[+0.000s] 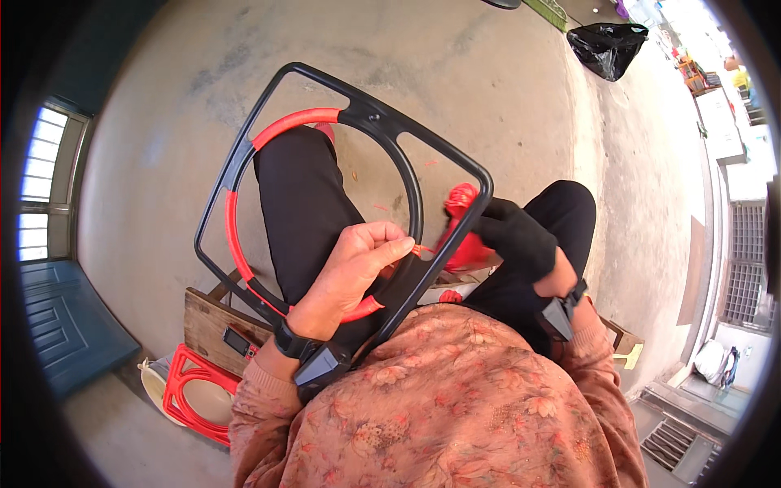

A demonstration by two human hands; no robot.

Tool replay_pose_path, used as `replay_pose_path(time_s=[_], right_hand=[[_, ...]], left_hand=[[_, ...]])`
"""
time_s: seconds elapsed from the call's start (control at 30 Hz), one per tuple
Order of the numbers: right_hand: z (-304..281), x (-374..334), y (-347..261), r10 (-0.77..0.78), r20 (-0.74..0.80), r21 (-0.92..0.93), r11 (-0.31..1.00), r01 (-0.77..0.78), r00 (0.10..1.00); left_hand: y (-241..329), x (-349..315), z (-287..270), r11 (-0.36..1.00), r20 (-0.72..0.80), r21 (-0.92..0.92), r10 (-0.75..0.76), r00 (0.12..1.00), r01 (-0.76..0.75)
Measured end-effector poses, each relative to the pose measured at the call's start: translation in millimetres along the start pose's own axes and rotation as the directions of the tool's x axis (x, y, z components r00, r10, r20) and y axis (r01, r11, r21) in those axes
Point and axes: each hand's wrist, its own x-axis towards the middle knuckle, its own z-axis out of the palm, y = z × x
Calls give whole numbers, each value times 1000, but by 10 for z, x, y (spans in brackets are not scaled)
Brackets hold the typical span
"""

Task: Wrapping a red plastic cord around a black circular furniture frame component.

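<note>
A black frame point(370, 116), square outside with a round ring inside, leans across my lap. Red wrapping point(294, 122) covers parts of the ring at the top, the left and the bottom. My bare left hand point(350, 264) reaches through the ring, thumb and forefinger pinched on a thin red strip point(421, 250) at the ring's right side. My right hand point(521, 240), in a black glove, is closed on a bundle of red strip point(461, 200) beside the frame's right bar. The bar and the bundle partly hide its fingertips.
Under me is a wooden bench point(207, 325) with a small red-and-black device point(241, 342). Another frame, red point(185, 390), stands at lower left beside a pale round container point(154, 382). A black plastic bag point(608, 50) lies at the far right, near a green broom point(547, 12).
</note>
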Motion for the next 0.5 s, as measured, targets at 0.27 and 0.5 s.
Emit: replay_pose_path(time_s=[0.27,0.5], right_hand=[[-367,1466,-1268,-423,-238,455,746,486,874],[170,1566,-1321,-188,355,786,-470,-401,916]], left_hand=[[-96,-61,149,993,-58,-41,110,992,-112],[-266,95,-2,999,-128,-43,-25,991,20]])
